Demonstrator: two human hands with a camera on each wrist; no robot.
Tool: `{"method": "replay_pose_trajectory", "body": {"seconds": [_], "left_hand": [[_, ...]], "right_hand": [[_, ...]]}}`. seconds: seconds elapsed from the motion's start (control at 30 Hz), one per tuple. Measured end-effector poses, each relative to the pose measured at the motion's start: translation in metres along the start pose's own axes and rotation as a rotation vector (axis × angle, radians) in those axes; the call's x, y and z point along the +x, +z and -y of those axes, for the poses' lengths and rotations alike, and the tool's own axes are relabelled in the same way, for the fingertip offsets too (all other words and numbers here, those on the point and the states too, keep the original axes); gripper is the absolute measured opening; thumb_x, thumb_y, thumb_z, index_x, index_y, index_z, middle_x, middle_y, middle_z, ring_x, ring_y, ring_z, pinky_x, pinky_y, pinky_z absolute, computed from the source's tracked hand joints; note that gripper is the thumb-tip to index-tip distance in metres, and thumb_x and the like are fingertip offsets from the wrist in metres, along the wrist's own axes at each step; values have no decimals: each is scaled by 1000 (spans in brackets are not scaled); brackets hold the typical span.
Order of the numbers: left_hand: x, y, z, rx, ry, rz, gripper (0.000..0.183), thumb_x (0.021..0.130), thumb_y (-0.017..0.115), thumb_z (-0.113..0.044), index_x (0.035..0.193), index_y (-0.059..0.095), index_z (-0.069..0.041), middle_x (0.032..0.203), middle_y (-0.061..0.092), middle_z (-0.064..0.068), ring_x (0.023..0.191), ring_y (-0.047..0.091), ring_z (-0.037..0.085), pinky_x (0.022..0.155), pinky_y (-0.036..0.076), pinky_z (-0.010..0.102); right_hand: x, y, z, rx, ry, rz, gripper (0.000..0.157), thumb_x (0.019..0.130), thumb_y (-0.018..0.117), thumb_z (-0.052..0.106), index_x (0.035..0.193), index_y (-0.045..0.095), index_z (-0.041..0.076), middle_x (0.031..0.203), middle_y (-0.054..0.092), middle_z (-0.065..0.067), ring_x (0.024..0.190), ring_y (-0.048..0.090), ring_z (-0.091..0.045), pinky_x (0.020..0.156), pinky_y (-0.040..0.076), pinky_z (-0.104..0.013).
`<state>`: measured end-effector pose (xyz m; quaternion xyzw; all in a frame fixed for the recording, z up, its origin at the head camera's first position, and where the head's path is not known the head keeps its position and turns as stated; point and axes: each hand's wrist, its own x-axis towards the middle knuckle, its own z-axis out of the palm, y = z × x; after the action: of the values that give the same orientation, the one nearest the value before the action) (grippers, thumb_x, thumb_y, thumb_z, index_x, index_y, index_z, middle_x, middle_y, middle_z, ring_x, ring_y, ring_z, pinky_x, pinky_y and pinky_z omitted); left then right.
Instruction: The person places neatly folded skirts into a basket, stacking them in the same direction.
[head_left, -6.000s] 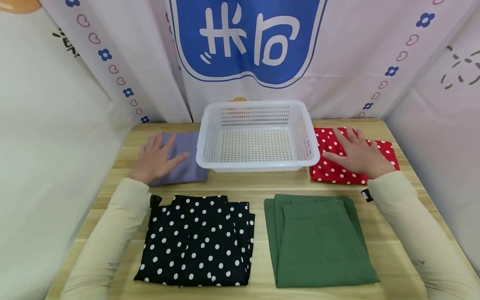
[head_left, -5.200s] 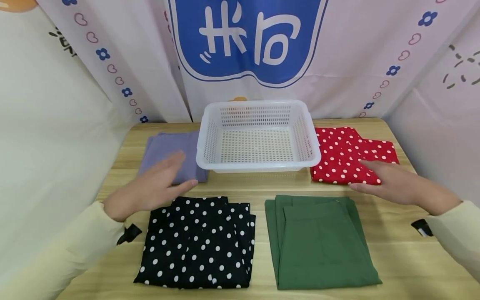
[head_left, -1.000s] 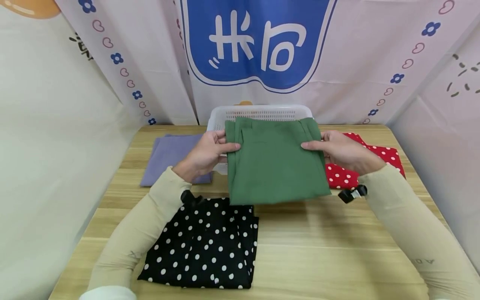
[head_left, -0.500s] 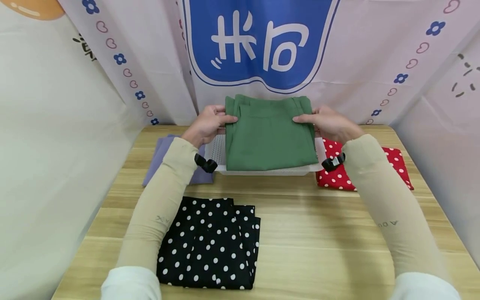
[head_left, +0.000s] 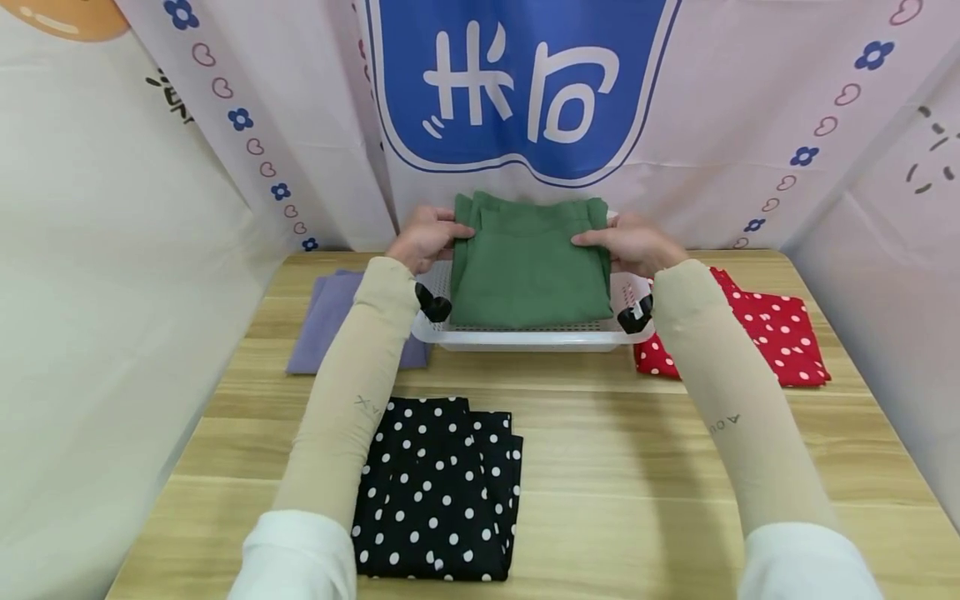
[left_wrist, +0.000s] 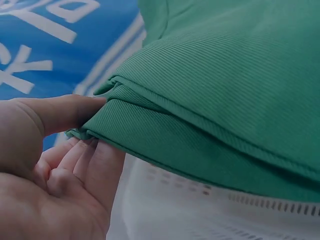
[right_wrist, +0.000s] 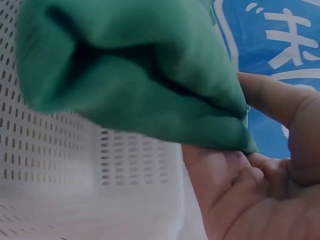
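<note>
Holding the green cloth (head_left: 528, 267) by its far corners: our left hand (head_left: 423, 237) pinches one, thumb on top, fingers beneath; our right hand (head_left: 633, 243) likewise. Cloth hangs between the fingers, just above the basket (head_left: 525, 337). Best to keep it level, lower both sides evenly, fold intact.

We see bare table (head_left: 637, 467) open at front right, white basket (head_left: 525, 337) walls boxing the centre, folded cloths flanking it, backdrop (head_left: 525, 83) closing the rear.
</note>
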<state>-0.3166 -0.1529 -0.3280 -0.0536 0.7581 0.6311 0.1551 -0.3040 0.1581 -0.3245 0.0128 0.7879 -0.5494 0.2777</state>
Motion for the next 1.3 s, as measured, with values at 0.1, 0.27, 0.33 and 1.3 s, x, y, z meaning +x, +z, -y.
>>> {"method": "replay_pose_trajectory", "body": {"seconds": [0.1,0.27,0.33,1.3], "left_hand": [[5,3,7,32,-28,-5,33,91,65,-7,124,64,-6,117,69,10,88,71,13,81,61,29],[8,8,17,74,-65,-14,32,91,65,-9,124,64,-6,121,67,12,95,70,17,82,61,30],[8,10,20,79,-71,-12,33,92,65,-9,124,64,-5,122,66,12,97,70,17,84,60,30],[-44,-46,22,900,223,94,68,96,54,-35,147,32,2,150,41,22,137,44,36,112,41,49]], "right_hand": [[5,2,-5,-20,24,-11,43,93,65,30,124,48,6,107,60,-1,85,65,-11,81,60,-28],[8,7,-11,-123,71,-52,34,90,68,34,101,49,7,82,53,1,70,57,-11,71,58,-25],[9,9,-13,-150,85,-71,34,90,68,34,96,48,8,77,49,2,65,55,-11,69,57,-25],[-70,-81,-45,-648,-47,-105,94,87,49,70,154,23,9,153,34,-21,133,39,-45,100,45,-65]]}}
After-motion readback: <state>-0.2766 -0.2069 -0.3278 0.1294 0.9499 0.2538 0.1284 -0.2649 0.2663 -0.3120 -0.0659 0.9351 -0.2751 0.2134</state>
